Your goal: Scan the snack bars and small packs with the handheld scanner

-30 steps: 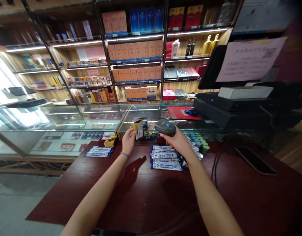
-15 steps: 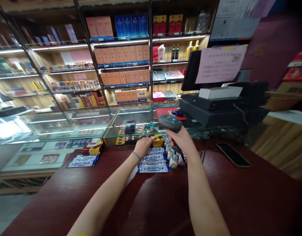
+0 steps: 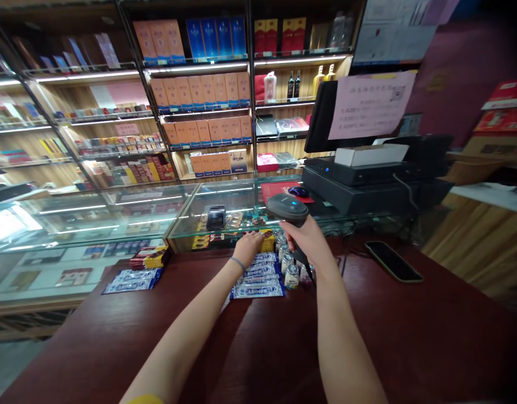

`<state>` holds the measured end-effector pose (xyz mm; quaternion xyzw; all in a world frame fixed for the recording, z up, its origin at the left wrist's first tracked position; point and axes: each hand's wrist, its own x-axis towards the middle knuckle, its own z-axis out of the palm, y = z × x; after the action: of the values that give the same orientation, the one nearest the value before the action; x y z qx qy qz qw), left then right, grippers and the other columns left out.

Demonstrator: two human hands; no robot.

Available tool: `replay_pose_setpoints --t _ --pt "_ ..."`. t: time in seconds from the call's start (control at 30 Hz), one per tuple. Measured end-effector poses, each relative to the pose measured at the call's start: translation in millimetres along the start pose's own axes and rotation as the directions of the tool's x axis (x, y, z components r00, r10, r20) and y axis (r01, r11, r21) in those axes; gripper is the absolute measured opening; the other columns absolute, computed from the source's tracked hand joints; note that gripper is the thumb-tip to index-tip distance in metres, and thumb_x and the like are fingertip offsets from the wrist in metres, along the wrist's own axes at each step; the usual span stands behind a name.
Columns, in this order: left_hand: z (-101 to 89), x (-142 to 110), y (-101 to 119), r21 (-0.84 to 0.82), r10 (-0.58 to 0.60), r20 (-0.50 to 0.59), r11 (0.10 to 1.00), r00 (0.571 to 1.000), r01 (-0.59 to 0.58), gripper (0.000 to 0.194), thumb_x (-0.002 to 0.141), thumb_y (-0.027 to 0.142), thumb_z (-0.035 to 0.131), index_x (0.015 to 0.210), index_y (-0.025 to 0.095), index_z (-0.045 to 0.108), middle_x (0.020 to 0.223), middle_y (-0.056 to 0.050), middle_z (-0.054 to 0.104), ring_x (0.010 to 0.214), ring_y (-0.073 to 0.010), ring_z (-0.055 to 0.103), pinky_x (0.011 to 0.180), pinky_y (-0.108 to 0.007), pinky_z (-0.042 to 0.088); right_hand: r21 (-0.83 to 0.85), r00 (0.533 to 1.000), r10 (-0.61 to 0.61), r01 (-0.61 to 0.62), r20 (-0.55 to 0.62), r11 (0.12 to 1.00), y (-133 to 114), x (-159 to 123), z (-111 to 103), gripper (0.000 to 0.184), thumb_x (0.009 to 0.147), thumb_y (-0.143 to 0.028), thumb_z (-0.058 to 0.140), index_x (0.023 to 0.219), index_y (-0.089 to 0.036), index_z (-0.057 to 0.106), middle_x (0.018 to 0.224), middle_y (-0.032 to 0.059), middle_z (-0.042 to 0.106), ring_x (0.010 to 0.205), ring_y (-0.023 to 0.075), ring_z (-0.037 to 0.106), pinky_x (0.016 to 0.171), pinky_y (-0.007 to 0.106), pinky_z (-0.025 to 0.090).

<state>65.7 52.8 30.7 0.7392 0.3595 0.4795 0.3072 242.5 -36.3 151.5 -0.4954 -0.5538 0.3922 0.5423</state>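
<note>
My right hand [image 3: 308,240] is wrapped around the handle of a dark grey barcode scanner [image 3: 287,209], whose head shows a blue light and points left. Stretched forward, my left hand [image 3: 247,248] rests with its fingers apart over a pile of yellow and dark red snack packs [image 3: 267,241]; its thumb is hidden. Just nearer lie several blue-and-white wrapped sticks [image 3: 258,289] in an overlapping row. Small glass jars [image 3: 291,276] with pale labels stand beside them, under the scanner.
At left on the dark red table [image 3: 191,348] are more blue-and-white sticks [image 3: 132,280] and snack packs [image 3: 155,257]. A phone [image 3: 393,261] lies at right. Behind are a glass display case [image 3: 225,196], a mouse [image 3: 298,192], and a monitor [image 3: 321,120] with paper on it.
The whole view has shifted slightly, so most things sit a little further left. My left hand has moved slightly over the snack packs; my right hand still holds the barcode scanner.
</note>
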Motion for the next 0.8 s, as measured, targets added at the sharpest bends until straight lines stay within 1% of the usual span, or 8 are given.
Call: replay_pose_setpoints --t 0.13,0.23,0.3,0.37,0.43,0.5,0.63,0.8 --pt "-2.5 0 -3 0.057 0.073 -0.008 0.996 0.997 -0.073 0.014 0.075 0.02 0.077 0.085 0.029 0.071 0.088 -0.006 0.072 0.098 -0.0253 0.067 0.109 -0.039 0.041 0.014 1.0 0.003 -0.004 0.022 1.0 -4 -2 3 0.028 0.075 -0.046 0.069 0.089 -0.026 0.055 0.048 -0.0066 0.051 0.036 0.0137 0.044 0.038 0.029 0.038" --pt "-11.3 -4 -1 0.061 0.123 -0.037 0.991 0.992 -0.121 0.022 0.077 0.024 0.076 0.098 0.031 0.073 0.102 -0.006 0.073 0.107 -0.0266 0.065 0.112 -0.043 0.039 0.012 1.0 0.003 -0.003 0.009 1.0 -7 -4 9 0.025 0.075 -0.044 0.069 0.083 -0.026 0.052 0.046 -0.0068 0.049 0.036 0.0137 0.044 0.038 0.029 0.037" --pt "-21.8 -10 3 -0.022 0.065 -0.092 0.997 0.994 -0.067 0.025 0.078 0.022 0.076 0.101 0.03 0.074 0.107 -0.007 0.073 0.114 -0.0274 0.063 0.115 -0.045 0.036 0.009 1.0 0.003 -0.003 -0.003 1.0 -8 -5 14 0.024 0.075 -0.043 0.068 0.078 -0.026 0.051 0.046 -0.0063 0.049 0.036 0.0136 0.045 0.038 0.028 0.037" --pt "-36.1 -17 7 -0.15 -0.047 -0.158 0.988 0.986 0.023 0.025 0.076 0.018 0.077 0.098 0.029 0.075 0.106 -0.008 0.073 0.116 -0.0274 0.062 0.115 -0.043 0.035 -0.005 1.0 -0.001 0.001 0.004 1.0 -8 -5 21 0.026 0.075 -0.045 0.068 0.074 -0.025 0.051 0.046 -0.0053 0.05 0.036 0.0135 0.046 0.039 0.028 0.038" --pt "-54.1 -26 9 -0.231 -0.137 -0.215 0.969 0.967 0.086 0.024 0.074 0.015 0.079 0.094 0.027 0.075 0.104 -0.008 0.073 0.116 -0.0273 0.061 0.114 -0.041 0.036 -0.023 1.0 -0.01 0.01 0.022 1.0 -7 -5 29 0.027 0.075 -0.046 0.067 0.07 -0.025 0.051 0.045 -0.0045 0.051 0.036 0.0136 0.046 0.04 0.029 0.039" --pt "-75.3 -36 8 -0.206 -0.159 -0.267 0.973 0.95 0.105 0.023 0.074 0.015 0.079 0.093 0.027 0.075 0.104 -0.008 0.073 0.117 -0.0278 0.061 0.114 -0.042 0.036 -0.034 0.999 -0.018 0.02 0.038 0.999 -4 -5 39 0.028 0.075 -0.047 0.067 0.067 -0.025 0.051 0.044 -0.0039 0.051 0.037 0.0139 0.046 0.041 0.029 0.039" --pt "-124.8 -60 -3 -0.056 -0.116 -0.362 0.993 0.925 0.103 0.022 0.075 0.02 0.078 0.094 0.03 0.075 0.103 -0.007 0.072 0.115 -0.0289 0.06 0.116 -0.046 0.034 -0.095 0.995 -0.045 0.053 0.085 0.994 5 -6 62 0.032 0.078 -0.047 0.065 0.06 -0.023 0.053 0.043 -0.002 0.051 0.039 0.0139 0.048 0.044 0.028 0.039" --pt "-190.4 -95 -25 0.14 -0.05 -0.441 0.982 0.896 0.123 0.02 0.079 0.023 0.075 0.098 0.029 0.075 0.102 -0.007 0.072 0.11 -0.0277 0.062 0.113 -0.044 0.036 -0.163 0.991 -0.05 0.071 0.126 0.984 14 -11 92 0.033 0.078 -0.046 0.065 0.059 -0.023 0.052 0.044 -0.0009 0.054 0.04 0.0148 0.051 0.049 0.03 0.043"
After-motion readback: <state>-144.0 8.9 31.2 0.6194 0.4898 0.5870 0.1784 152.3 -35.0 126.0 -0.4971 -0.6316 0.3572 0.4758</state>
